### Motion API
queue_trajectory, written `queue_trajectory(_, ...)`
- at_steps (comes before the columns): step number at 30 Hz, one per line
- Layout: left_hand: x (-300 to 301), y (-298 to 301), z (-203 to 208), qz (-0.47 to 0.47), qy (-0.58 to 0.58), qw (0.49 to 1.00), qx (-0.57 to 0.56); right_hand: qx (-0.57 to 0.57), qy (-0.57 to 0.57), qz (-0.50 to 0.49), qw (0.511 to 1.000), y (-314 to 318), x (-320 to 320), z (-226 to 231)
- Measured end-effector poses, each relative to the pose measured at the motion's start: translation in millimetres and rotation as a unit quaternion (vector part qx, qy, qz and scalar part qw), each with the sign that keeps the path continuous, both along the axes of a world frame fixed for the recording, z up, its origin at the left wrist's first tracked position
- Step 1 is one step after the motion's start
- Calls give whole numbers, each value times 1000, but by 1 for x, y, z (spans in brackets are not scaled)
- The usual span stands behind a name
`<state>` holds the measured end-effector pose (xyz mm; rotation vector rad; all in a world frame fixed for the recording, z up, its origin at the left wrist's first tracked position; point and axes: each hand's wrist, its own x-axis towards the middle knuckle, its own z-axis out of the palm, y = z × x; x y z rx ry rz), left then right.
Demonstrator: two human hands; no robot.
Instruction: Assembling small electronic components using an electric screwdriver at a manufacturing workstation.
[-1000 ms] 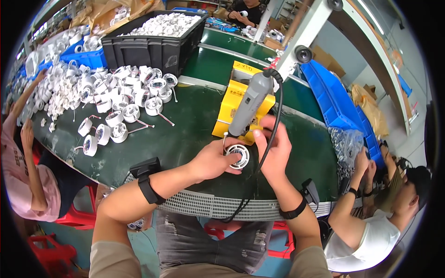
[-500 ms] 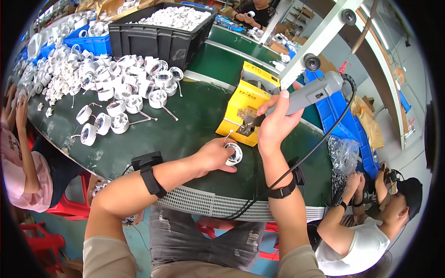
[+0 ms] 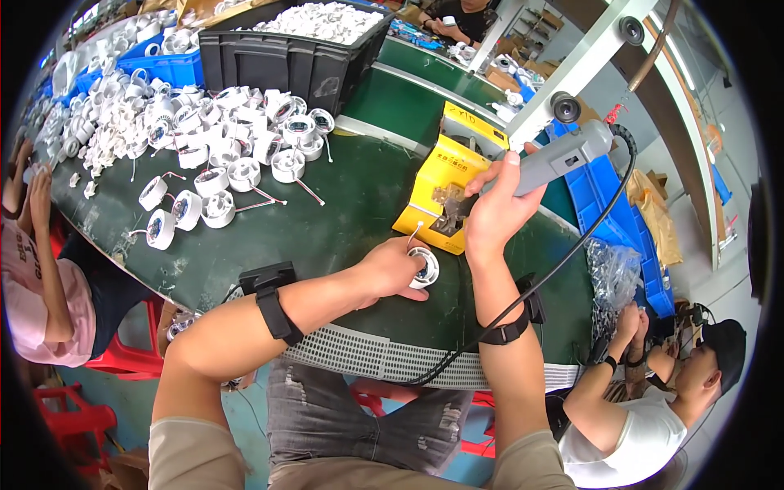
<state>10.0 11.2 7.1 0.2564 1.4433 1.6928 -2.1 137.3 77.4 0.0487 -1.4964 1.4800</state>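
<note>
My left hand (image 3: 394,269) is closed on a round white plastic housing (image 3: 428,273) and rests with it on the green tabletop. The housing's open, ring-shaped side faces up, dark parts show inside, and a thin white wire rises beside it. My right hand (image 3: 500,219) grips a grey powered screwdriver (image 3: 565,160), tilted with its corded end up to the right. Its working tip is hidden behind my hand, near the metal front of a yellow box-shaped screw feeder (image 3: 454,167). The feeder stands just beyond the housing.
A heap of white housings (image 3: 237,135), several trailing wires, covers the left. Behind it stands a black crate (image 3: 282,61) of small white parts. A black cable (image 3: 563,261) loops over my right forearm. Blue trays (image 3: 625,216) lie right. Co-workers sit on both sides and across.
The whole view has shifted slightly, so the bench appears a little further right. Both hands keep their grips, with the screwdriver still by the yellow feeder.
</note>
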Motion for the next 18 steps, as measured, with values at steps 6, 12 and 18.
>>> queue_trajectory(6, -1, 2, -3, 24, -2, 1000, 0, 38, -17, 11, 999, 0, 3, -4)
queue_trajectory(12, -2, 2, -2, 27, 0, 1000, 1, 16, 5, 7, 1000, -1, 4, -2)
queue_trajectory(18, -1, 1, 1, 27, -3, 1000, -2, 24, -7, 15, 1000, 1, 3, -3)
